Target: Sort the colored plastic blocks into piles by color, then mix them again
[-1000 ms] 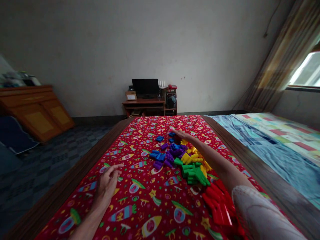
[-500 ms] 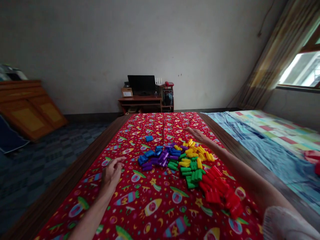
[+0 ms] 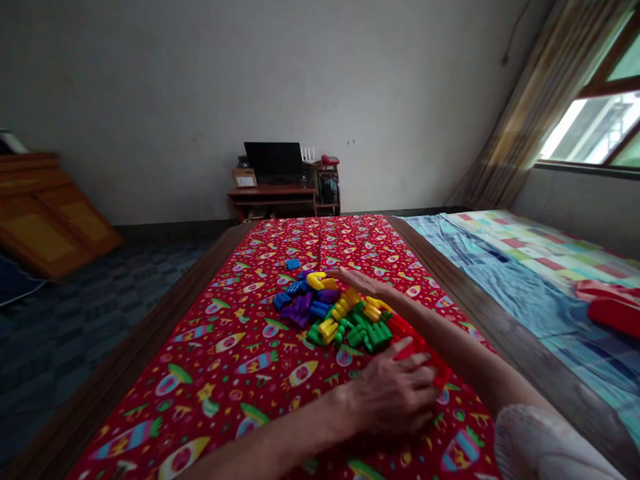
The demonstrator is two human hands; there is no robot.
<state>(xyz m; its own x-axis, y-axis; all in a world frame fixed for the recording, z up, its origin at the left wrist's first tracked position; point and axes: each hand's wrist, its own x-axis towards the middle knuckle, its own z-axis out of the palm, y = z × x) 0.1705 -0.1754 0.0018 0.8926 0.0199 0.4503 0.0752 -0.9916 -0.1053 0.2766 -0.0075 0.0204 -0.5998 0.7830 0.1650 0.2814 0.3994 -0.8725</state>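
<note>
A heap of small plastic blocks lies on the red rocket-print cloth (image 3: 210, 373): blue (image 3: 287, 297), purple (image 3: 300, 308), yellow (image 3: 329, 327), green (image 3: 367, 333) and red (image 3: 417, 347). My right hand (image 3: 357, 280) lies stretched and open along the far side of the heap, touching yellow and purple blocks. My left hand (image 3: 395, 393) reaches across in front of me, palm down, fingers laid flat against the red blocks at the heap's near right. A lone blue block (image 3: 293, 264) sits apart, farther back.
The cloth covers a long wooden table (image 3: 150, 333). A bed with a patchwork quilt (image 3: 525, 267) and a red object (image 3: 613, 307) lies on the right. A desk with a monitor (image 3: 280, 180) stands at the back wall; a wooden cabinet (image 3: 45, 213) is at left.
My left hand has crossed from the cloth's left side to the red blocks on the right. My right hand has drawn back leftward, and the heap is tighter and closer together.
</note>
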